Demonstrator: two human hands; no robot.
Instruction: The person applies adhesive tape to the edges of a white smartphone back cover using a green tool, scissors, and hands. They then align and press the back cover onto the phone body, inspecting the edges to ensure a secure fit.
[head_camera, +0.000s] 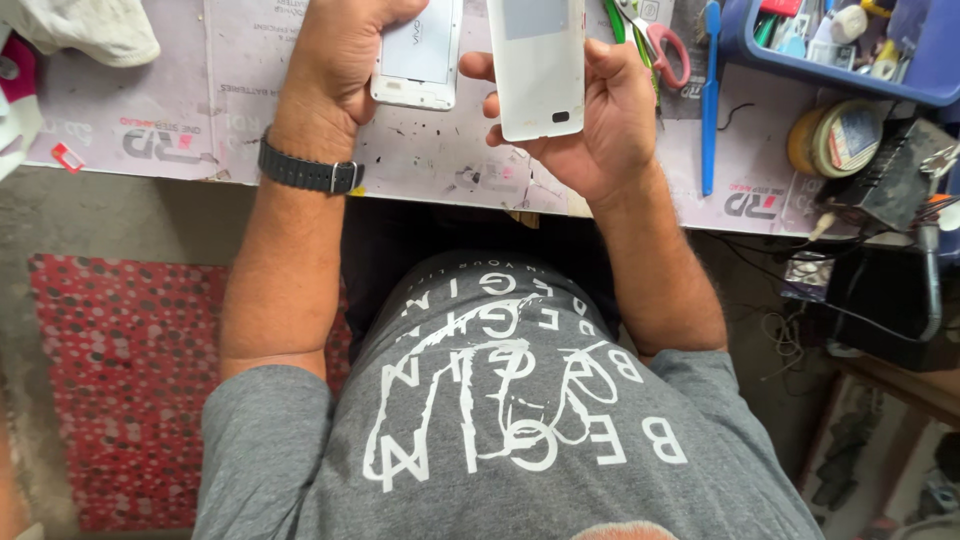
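Now, left hand (345, 50) clenched round white phone body (418, 55), wrist in dark watch strap (308, 172) — right hand (590, 110) cradling white back cover (538, 65) on open palm, thumb along its edge. Both pieces upright-long, long axes parallel, running away from body; cover just beside phone body, narrow gap between, not touching. Both held above pale pink work mat (200, 100) — scissors (655, 40), blue tool (711, 90), blue tray (850, 60) further right

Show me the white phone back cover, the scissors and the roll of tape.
white back cover (538, 70), head view, middle of its flat panel
scissors (668, 50), head view, pink handle loop
roll of tape (835, 138), head view, its top face
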